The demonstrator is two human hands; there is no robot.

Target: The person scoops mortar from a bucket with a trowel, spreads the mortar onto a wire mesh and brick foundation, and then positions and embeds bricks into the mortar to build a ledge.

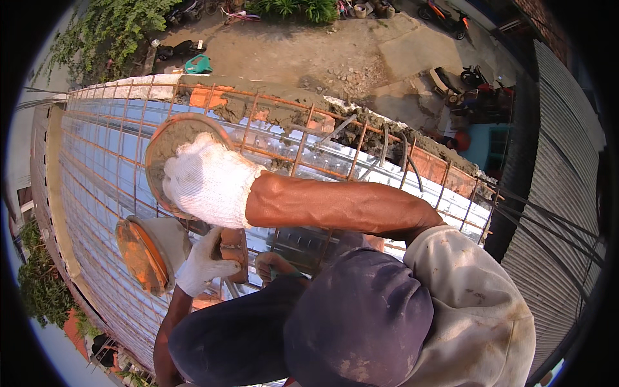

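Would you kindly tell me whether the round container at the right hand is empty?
Not empty: grey mortar shows inside the container, beside the right hand. How full, I cannot tell; the glove hides much.

A round, orange-brown basin (pixel 150 166), mouth upward, holds rough grey mortar (pixel 177 137) beneath the white-gloved right hand (pixel 209 180), over a grid of rusty steel bars (pixel 137 148); nearby, a reddish-brown, roughly rectangular block (pixel 235 253) sits gripped in the white-gloved left hand (pixel 201 264).

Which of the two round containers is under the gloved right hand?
The upper container, holding grey mortar; the right hand covers part of it, but not the lower container.
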